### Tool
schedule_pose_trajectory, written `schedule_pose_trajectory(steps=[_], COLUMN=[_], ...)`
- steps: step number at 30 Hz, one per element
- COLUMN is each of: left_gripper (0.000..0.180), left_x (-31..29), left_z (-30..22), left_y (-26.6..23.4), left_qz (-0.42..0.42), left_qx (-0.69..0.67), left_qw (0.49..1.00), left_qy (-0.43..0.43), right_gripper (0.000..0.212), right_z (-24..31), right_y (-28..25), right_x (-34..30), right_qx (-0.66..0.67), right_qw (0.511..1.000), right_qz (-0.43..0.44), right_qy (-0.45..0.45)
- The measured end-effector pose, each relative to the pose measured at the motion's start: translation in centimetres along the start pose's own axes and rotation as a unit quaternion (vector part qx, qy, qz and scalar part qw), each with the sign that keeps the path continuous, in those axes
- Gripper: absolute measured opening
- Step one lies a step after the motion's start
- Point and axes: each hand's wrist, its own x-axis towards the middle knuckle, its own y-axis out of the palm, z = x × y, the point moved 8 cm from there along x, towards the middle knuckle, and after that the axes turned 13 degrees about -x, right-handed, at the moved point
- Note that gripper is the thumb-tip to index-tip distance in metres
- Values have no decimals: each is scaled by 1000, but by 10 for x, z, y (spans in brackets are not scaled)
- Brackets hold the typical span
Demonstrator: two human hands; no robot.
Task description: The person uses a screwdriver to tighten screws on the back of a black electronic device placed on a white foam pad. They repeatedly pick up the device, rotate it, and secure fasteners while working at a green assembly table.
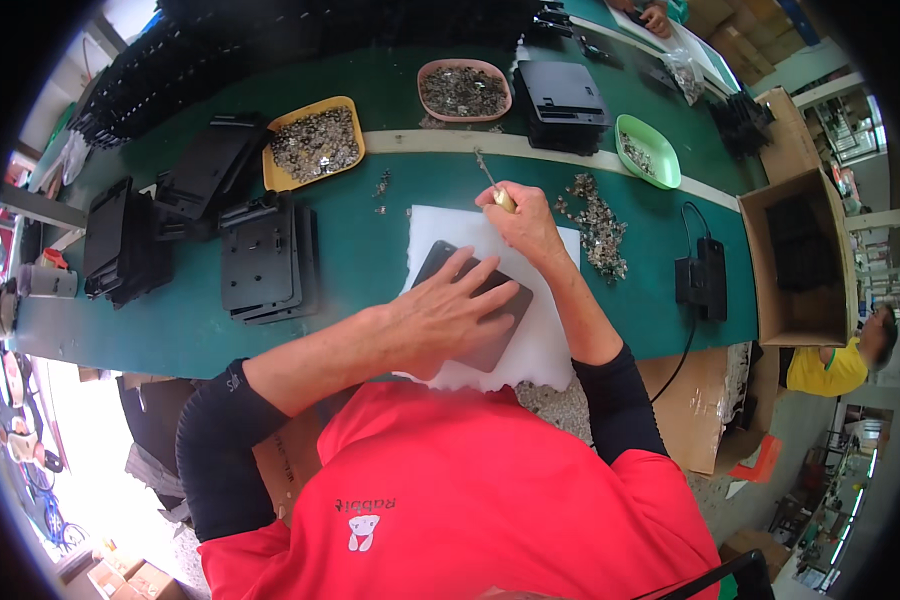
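My left hand lies with fingers spread over a dark flat panel, which rests tilted on a white foam sheet. Beyond the panel, my right hand is closed round a screwdriver's pale yellow handle. The metal shaft points away from me, its tip over the pale strip across the table; whether a part sits on the tip is too small to tell. Right of the foam lies a loose heap of small metal parts. A few more small pieces are scattered to the left.
Small metal parts fill a yellow tray, a pink tray and a green tray. Black panels are stacked at left and far centre. A black corded adapter and an open cardboard box stand right.
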Motion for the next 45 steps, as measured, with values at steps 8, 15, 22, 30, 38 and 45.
schedule_pose_trajectory(steps=[8, 15, 22, 30, 38, 45], left_gripper=[60, 86, 87, 84, 58, 55], left_x=[-16, -47, -57, -85, -73, -55], left_z=[14, 19, 31, 52, 47, 40], left_y=[26, 48, 52, 33, 21, 19], left_qz=[-103, -250, -254, -252, -339, -255], left_qx=[-11, -79, -59, -12, 22, -11], left_qw=[992, 938, 934, 937, 923, 961], left_qy=[-77, -227, -246, -244, -179, -107], right_gripper=[16, 8, 8, 7, 14, 10], right_z=[7, 16, 11, 32, 25, -4], right_y=[-7, -42, -29, 2, -6, -1], right_x=[-8, -56, -58, -25, -15, -6], right_qx=[-32, -122, -91, -68, -85, 134], right_qw=[998, 967, 967, 971, 986, 990], right_qz=[-32, -164, -195, -189, -113, 27], right_qy=[-54, -150, -135, -130, -84, 22])
